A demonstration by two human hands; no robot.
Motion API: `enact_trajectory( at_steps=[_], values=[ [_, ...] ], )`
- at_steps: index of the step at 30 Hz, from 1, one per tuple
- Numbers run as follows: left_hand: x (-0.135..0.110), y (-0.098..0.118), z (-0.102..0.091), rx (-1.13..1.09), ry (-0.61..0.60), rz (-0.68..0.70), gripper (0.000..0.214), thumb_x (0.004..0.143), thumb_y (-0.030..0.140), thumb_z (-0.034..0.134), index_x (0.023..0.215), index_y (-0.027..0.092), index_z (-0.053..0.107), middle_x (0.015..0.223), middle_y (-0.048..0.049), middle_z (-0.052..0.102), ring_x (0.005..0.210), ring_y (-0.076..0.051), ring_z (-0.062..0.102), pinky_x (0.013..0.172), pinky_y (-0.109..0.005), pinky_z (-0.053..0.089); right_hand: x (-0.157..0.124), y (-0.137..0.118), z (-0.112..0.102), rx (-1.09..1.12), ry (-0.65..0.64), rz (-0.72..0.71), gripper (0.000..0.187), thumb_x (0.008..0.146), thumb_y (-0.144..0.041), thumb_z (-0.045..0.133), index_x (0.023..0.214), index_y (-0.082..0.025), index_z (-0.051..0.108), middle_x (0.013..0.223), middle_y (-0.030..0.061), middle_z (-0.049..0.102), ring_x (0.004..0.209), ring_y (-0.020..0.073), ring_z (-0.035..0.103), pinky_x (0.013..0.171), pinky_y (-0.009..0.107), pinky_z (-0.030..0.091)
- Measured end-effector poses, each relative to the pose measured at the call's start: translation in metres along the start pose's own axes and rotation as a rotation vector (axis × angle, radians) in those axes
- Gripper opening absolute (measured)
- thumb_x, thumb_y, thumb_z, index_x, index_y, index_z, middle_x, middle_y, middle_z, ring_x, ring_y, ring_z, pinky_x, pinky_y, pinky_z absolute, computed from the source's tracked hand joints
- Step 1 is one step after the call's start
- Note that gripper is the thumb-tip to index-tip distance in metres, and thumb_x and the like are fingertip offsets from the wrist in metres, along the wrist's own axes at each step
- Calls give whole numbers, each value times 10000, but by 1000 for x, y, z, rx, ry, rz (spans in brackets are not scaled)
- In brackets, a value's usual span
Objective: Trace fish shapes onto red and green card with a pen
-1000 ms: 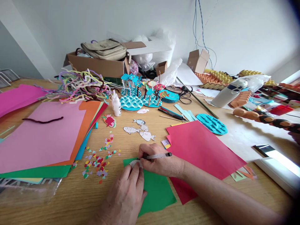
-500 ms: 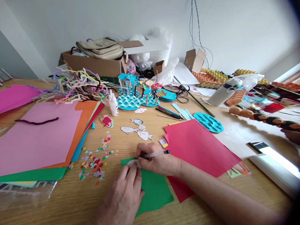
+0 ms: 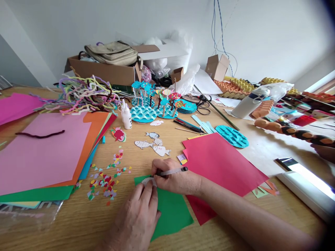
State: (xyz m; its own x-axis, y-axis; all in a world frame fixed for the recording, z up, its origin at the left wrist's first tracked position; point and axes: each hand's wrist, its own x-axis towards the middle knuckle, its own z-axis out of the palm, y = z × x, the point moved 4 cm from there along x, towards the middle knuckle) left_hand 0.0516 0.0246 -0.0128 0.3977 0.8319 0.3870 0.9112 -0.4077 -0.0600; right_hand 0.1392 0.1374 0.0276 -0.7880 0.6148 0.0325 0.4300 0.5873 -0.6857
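Observation:
My right hand [image 3: 180,179] grips a pen [image 3: 172,171] with a clear barrel and dark end cap, its tip hidden behind my fingers. Under it lies a sheet of green paper [image 3: 174,212]. My left hand [image 3: 138,212] rests with fingers stretched out, pressing a small white paper cutout [image 3: 147,181] onto the green sheet's upper left corner. Most of that cutout is covered by my fingers. Just beyond my hands are several white fish cutouts [image 3: 161,150] with drawn lines, and a red decorated paper fish [image 3: 119,134].
Small paper confetti [image 3: 107,183] is scattered left of my hands, beside stacked coloured paper [image 3: 47,153]. Red paper [image 3: 225,164] lies at right. Glue bottles [image 3: 127,116] stand farther back, near blue wave-shaped models [image 3: 143,114]. At the right edge, another person's hand [image 3: 323,151] touches a brown-and-black strip [image 3: 290,130].
The pen's rear end has shifted slightly left and down with my right hand. My left hand stays pressed on the cutout; the whole view has shifted a little.

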Motion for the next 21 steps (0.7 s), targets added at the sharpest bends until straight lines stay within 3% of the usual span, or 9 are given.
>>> enact_trajectory(
  at_steps=[11,21],
  values=[
    [-2,0,2,-14,-30,-5,384,828,187,536,1185,46,552,1182,-166,589,1030,-299,547,830,-400,509,-2,0,-1,-18,-9,-27,144,670,-48,535,723,-182,527,651,-37,547,585,95,478,556,177,366],
    [5,0,-3,-8,-6,-26,340,775,187,585,1091,69,627,1114,-141,641,968,-286,585,801,-375,522,-1,4,-1,35,9,-39,133,667,-56,536,707,-182,524,637,-42,534,576,96,474,548,177,358]
  ],
)
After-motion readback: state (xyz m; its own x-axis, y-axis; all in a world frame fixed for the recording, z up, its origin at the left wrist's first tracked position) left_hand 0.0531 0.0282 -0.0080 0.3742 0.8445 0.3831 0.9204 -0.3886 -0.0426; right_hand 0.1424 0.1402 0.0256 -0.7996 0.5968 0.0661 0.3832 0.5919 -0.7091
